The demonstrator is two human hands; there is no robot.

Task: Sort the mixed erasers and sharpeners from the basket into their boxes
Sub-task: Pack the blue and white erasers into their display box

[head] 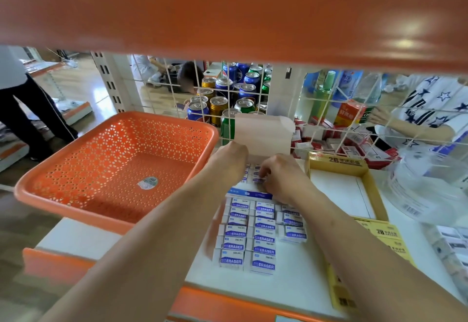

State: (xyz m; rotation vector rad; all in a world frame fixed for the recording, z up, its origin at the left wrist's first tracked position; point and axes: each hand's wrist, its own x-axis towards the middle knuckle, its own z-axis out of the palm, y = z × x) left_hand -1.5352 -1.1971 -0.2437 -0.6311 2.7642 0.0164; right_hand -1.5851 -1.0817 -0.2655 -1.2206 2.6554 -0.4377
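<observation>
Both forearms reach forward under orange upper shelf (228, 12), converging on white eraser box (263, 134), lid flap upright at 12 o'clock. Left hand (229, 159) knuckles-up at box's left edge, fingers curled down out of sight; grip cannot be told. Right hand (281, 177) fingers bent, tips pinching wrapped eraser (258, 180) inside box. Loose erasers (263, 239) in rows on white shelf (298, 278) at 6 o'clock. Orange basket (152, 116) at 9 o'clock, yellow box (339, 161) at 3 o'clock.

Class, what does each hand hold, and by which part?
The right hand pinches an eraser by its right end, over the eraser box. The left hand is at the box's left edge; its grip is hidden.
</observation>
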